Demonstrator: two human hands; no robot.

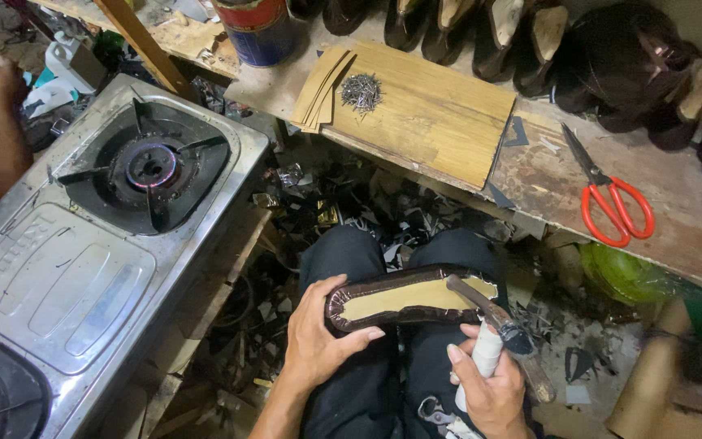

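Hands working a shoe sole on the lap

The left hand (314, 345) is gripping the brown-edged sole (408, 297); the right hand (493, 386) is clasping a hammer (489, 325) resting on it.

Stove (83, 268) L, scissors (611, 203) R.

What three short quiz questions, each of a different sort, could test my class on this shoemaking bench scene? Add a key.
1. True or false: the gas stove burner is lit.
2. Which hand grips the dark brown shoe sole with tan insole? A) left B) right
3. Fill in: the red-handled scissors lie on the wooden ____.

Key
1. True; a blue flame shows.
2. A; the right hand holds a white-handled hammer against the sole.
3. Workbench, to the right of the pile of small metal nails on the light wooden board.
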